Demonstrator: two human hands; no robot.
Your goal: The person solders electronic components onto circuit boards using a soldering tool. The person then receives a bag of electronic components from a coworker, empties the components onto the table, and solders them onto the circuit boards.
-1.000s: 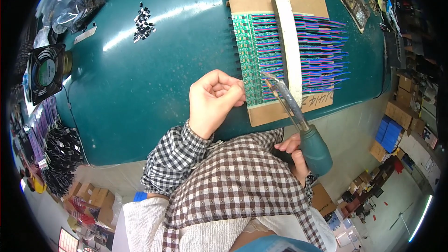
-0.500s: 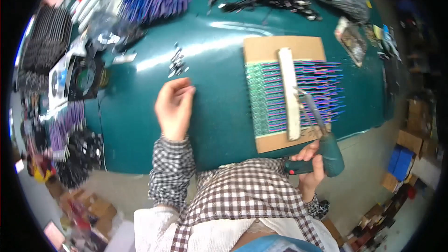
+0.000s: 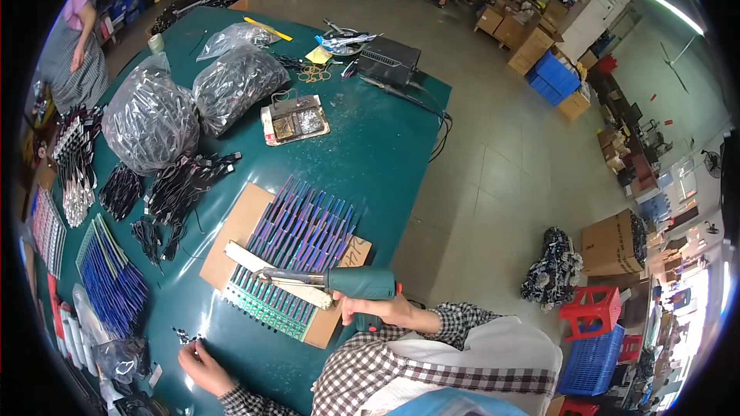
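Observation:
My right hand [image 3: 381, 310] grips a green pistol-shaped soldering gun [image 3: 362, 283], its metal tip pointing left across a pale bar [image 3: 266, 267]. Under the bar, a row of green circuit boards [image 3: 266, 308] with blue-purple strips or wires [image 3: 308, 223] lies on a cardboard sheet [image 3: 221, 250]. At the near left, my left hand [image 3: 204, 368] reaches a small pile of dark and silvery parts [image 3: 183, 335]. Its fingers are drawn together at the pile's edge; anything between them is too small to make out.
Beyond the cardboard lie black cables [image 3: 189, 185], stuffed plastic bags [image 3: 150, 119], an open tray of small items [image 3: 297, 121] and a black box [image 3: 389, 60] with a cord. Bundled blue-purple strips [image 3: 112, 277] sit left. A person [image 3: 73, 54] stands at the far left.
The view has swung to the right, bringing the room beyond the table into sight. My left hand has moved to the small parts' pile, its fingers closing. The soldering gun stays in my right hand.

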